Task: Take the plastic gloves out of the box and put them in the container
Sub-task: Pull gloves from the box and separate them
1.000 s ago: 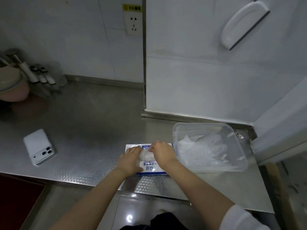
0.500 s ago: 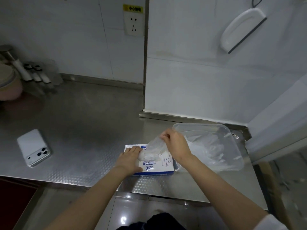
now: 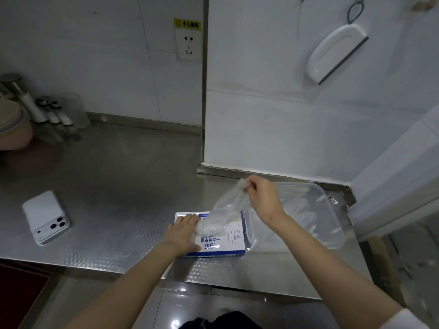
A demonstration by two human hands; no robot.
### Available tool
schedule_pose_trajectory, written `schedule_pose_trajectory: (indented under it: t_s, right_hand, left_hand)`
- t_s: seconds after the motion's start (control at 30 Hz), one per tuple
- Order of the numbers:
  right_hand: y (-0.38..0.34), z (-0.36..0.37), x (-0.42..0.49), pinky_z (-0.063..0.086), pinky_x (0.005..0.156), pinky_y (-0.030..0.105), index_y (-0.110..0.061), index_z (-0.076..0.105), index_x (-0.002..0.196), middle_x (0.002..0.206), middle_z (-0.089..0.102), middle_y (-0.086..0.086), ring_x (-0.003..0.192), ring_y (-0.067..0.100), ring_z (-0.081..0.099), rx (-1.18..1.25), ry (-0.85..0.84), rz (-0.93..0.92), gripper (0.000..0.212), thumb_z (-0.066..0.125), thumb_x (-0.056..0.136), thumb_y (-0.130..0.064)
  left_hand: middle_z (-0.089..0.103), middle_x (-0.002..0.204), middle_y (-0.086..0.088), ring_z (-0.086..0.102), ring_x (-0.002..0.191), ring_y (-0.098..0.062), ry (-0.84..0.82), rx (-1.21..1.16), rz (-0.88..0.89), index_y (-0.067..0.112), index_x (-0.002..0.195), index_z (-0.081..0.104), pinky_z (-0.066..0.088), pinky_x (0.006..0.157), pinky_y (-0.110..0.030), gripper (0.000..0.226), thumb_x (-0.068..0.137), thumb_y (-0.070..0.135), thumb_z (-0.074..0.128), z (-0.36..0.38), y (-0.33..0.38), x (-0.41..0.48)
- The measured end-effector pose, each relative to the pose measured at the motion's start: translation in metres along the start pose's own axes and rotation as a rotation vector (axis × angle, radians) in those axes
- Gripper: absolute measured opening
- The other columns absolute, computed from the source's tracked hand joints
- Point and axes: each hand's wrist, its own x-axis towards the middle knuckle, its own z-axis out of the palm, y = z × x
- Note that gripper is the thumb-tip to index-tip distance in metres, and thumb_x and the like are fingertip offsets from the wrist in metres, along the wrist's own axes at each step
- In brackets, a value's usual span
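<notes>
A white and blue glove box lies flat near the counter's front edge. My left hand rests flat on its left part, fingers straight, holding it down. My right hand pinches the top of a clear plastic glove, which stretches from the box's opening up and to the right. Right beside the box stands a clear plastic container with several crumpled clear gloves inside.
A white phone lies face down on the steel counter at the left. Bowls and bottles stand at the far left back. A wall corner juts out behind the box. A squeegee hangs on the wall.
My right hand has risen up and to the right from the box's opening, drawing the glove out longer. My left hand stays on the box.
</notes>
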Motion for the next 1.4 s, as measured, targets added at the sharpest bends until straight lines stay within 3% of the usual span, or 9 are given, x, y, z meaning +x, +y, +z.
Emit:
schedule_pose_trajectory:
  t_s: [0.33, 0.43, 0.53, 0.63, 0.77, 0.87, 1.03, 1.2, 1.4]
  right_hand:
    - [0.002, -0.042, 0.012, 0.030, 0.058, 0.023, -0.003, 0.051, 0.068, 0.064, 0.054, 0.004, 0.063, 0.019, 0.047, 0.103, 0.214, -0.033, 0.024, 0.053, 0.092, -0.003]
    - [0.003, -0.049, 0.012, 0.031, 0.056, 0.021, 0.000, 0.051, 0.069, 0.060, 0.052, -0.001, 0.060, 0.016, 0.046, 0.071, 0.171, -0.055, 0.023, 0.055, 0.092, -0.003]
    - [0.001, -0.050, 0.009, 0.036, 0.057, 0.019, -0.009, 0.050, 0.065, 0.060, 0.054, 0.000, 0.058, 0.009, 0.049, 0.062, 0.073, -0.063, 0.026, 0.060, 0.089, -0.007]
    - [-0.005, -0.047, 0.004, 0.034, 0.054, 0.014, -0.016, 0.040, 0.062, 0.054, 0.039, -0.007, 0.050, 0.006, 0.037, 0.063, -0.021, -0.098, 0.036, 0.065, 0.086, -0.009]
    - [-0.007, -0.053, 0.003, 0.035, 0.059, 0.016, -0.012, 0.056, 0.073, 0.066, 0.049, -0.002, 0.060, 0.010, 0.041, 0.084, -0.147, -0.132, 0.018, 0.073, 0.079, -0.010]
    - [-0.001, -0.062, 0.003, 0.040, 0.060, 0.005, -0.010, 0.064, 0.089, 0.071, 0.056, -0.006, 0.056, -0.001, 0.049, 0.146, -0.163, -0.051, 0.019, 0.075, 0.076, -0.003]
    - [0.012, -0.064, 0.003, 0.039, 0.061, 0.004, -0.005, 0.067, 0.087, 0.067, 0.055, -0.013, 0.059, 0.000, 0.048, 0.086, -0.086, -0.028, 0.002, 0.066, 0.085, -0.005]
    - [0.017, -0.069, 0.005, 0.035, 0.060, 0.005, -0.001, 0.065, 0.087, 0.069, 0.056, -0.003, 0.068, 0.015, 0.050, 0.026, 0.057, 0.018, 0.020, 0.050, 0.096, -0.011]
    - [0.017, -0.057, 0.001, 0.053, 0.064, 0.017, -0.007, 0.063, 0.101, 0.083, 0.060, -0.001, 0.070, 0.007, 0.059, 0.458, -0.051, 0.190, 0.013, 0.063, 0.089, -0.012]
  left_hand:
    - [0.026, 0.153, -0.002, 0.028, 0.138, -0.021, -0.140, -0.024, 0.044, 0.016, 0.144, 0.027, 0.028, 0.111, -0.034, 0.070, 0.085, 0.024, 0.063, -0.011, -0.004, 0.007]
    - [0.040, 0.145, -0.009, 0.040, 0.131, -0.021, 0.026, -0.304, 0.037, 0.010, 0.139, 0.039, 0.032, 0.108, -0.028, 0.051, 0.091, 0.004, 0.052, -0.043, 0.008, 0.009]
    - [0.039, 0.144, 0.001, 0.040, 0.130, -0.015, 0.178, -0.691, 0.136, 0.015, 0.142, 0.036, 0.034, 0.108, -0.030, 0.059, 0.090, 0.019, 0.062, -0.091, 0.044, 0.001]
    - [0.041, 0.130, 0.013, 0.040, 0.124, -0.004, 0.127, -0.718, 0.295, 0.017, 0.142, 0.036, 0.034, 0.107, -0.025, 0.071, 0.082, 0.034, 0.070, -0.121, 0.084, -0.009]
    - [0.061, 0.078, 0.007, 0.054, 0.073, -0.005, 0.282, -0.697, 0.366, 0.017, 0.085, 0.065, 0.042, 0.072, -0.023, 0.007, 0.085, 0.012, 0.068, -0.131, 0.097, -0.005]
    - [0.059, 0.065, 0.007, 0.050, 0.063, -0.006, 0.321, -0.724, 0.288, 0.016, 0.073, 0.065, 0.038, 0.061, -0.014, 0.012, 0.083, 0.010, 0.069, -0.129, 0.088, -0.001]
    - [0.065, 0.068, 0.004, 0.055, 0.066, -0.008, 0.322, -0.793, 0.242, 0.024, 0.068, 0.065, 0.043, 0.061, -0.012, 0.019, 0.080, 0.010, 0.074, -0.128, 0.084, 0.000]
    - [0.068, 0.074, -0.004, 0.057, 0.068, -0.013, 0.370, -0.860, 0.190, 0.020, 0.072, 0.067, 0.049, 0.068, -0.026, 0.015, 0.079, 0.009, 0.074, -0.128, 0.078, 0.003]
    - [0.066, 0.081, -0.006, 0.058, 0.073, -0.014, 0.369, -0.894, 0.182, 0.017, 0.076, 0.063, 0.049, 0.069, -0.022, 0.014, 0.084, 0.006, 0.067, -0.120, 0.082, 0.007]
